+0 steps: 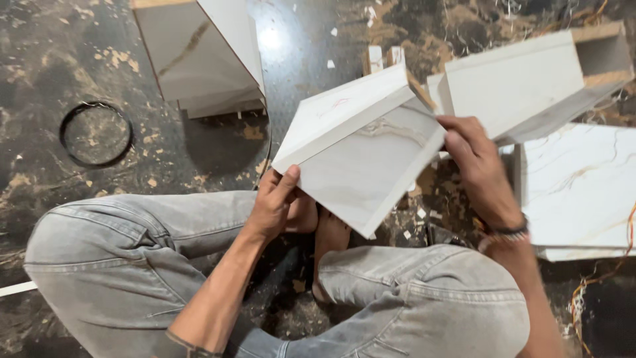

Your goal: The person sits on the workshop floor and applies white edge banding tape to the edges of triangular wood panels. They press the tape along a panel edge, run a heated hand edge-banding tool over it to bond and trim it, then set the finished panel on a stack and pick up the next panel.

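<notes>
A white marble-patterned L-shaped panel (pixel 363 149) hangs tilted above the person's knees. The left hand (pixel 275 202) pinches its lower corner between thumb and fingers; the right hand (pixel 478 166) grips its right edge, fingers curled, beside an open-ended box (pixel 530 83).

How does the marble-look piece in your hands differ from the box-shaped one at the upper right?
The held piece is an open L-shaped corner, gripped by the left hand and right hand, tilted above the lap. The box-shaped piece is a hollow channel with one end open, lying unheld. Both have pale marble-look faces and raw brown edges.
</notes>
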